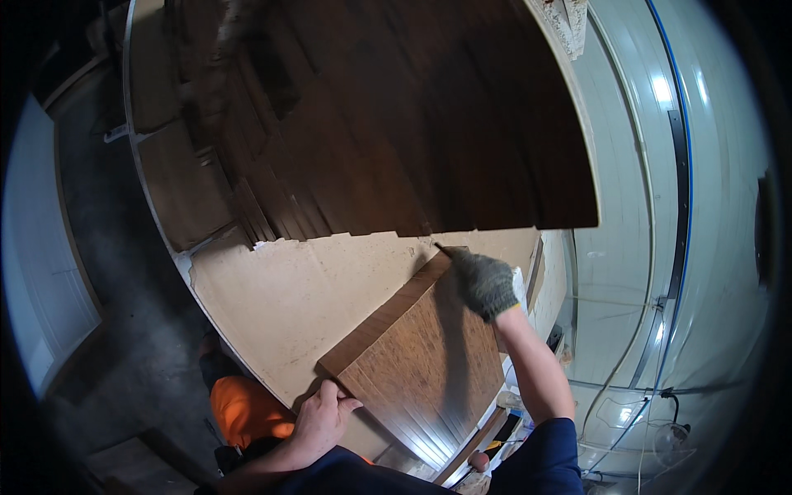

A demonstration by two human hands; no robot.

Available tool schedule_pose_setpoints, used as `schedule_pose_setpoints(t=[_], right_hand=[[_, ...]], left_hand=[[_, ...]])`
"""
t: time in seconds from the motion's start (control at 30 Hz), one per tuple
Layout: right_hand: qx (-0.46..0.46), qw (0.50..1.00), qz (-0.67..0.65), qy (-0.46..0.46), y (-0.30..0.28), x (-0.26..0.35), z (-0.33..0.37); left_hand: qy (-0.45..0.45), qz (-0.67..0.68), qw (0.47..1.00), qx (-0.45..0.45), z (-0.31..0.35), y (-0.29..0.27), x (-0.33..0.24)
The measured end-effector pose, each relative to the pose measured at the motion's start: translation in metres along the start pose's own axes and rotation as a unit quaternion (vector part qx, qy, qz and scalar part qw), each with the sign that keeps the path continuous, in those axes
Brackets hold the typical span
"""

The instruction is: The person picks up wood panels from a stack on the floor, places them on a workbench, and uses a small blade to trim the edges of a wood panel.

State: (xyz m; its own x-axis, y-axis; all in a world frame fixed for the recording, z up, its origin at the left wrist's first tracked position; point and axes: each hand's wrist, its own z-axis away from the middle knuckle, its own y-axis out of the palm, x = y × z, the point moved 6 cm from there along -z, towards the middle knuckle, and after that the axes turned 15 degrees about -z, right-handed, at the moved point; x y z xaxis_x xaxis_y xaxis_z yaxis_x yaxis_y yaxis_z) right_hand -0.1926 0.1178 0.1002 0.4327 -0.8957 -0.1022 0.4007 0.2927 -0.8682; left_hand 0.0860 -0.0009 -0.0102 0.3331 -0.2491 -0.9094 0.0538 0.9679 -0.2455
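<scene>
A stack of brown wood-grain boards (412, 355) lies at an angle close in front of me, its long side edge facing left. At the stack's near left corner, my bare left hand (324, 419) grips the edge, fingers closed around it. My right hand (483, 285) wears a grey knitted glove and is closed over the far end of the stack. From its fingers a thin dark tip points toward the dark brown planks (429, 148) beyond; what it belongs to is too small to make out.
The planks, with a stepped near edge, lie on a beige worktop (264, 289) that has a pale rim on the left. Along the right runs a pale panel wall (615, 264) with cables. An orange thing (247, 408) is at lower left, near small items (495, 445) on the lower right.
</scene>
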Motion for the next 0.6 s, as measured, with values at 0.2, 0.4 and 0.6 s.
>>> schedule_pose_setpoints(t=[0.2,0.4,0.6], right_hand=[[0.048,0.898,-0.161,-0.406,0.008,0.12,0.101],[-0.15,0.969,-0.112,-0.164,-0.016,-0.003,0.011],[-0.131,0.968,-0.205,-0.054,0.002,-0.094,-0.03]], left_hand=[[-0.013,-0.024,1.0,0.012,0.0,0.006,0.007],[-0.011,0.006,1.0,0.021,-0.001,-0.001,-0.001],[-0.016,0.006,0.999,0.033,0.0,0.004,0.003]])
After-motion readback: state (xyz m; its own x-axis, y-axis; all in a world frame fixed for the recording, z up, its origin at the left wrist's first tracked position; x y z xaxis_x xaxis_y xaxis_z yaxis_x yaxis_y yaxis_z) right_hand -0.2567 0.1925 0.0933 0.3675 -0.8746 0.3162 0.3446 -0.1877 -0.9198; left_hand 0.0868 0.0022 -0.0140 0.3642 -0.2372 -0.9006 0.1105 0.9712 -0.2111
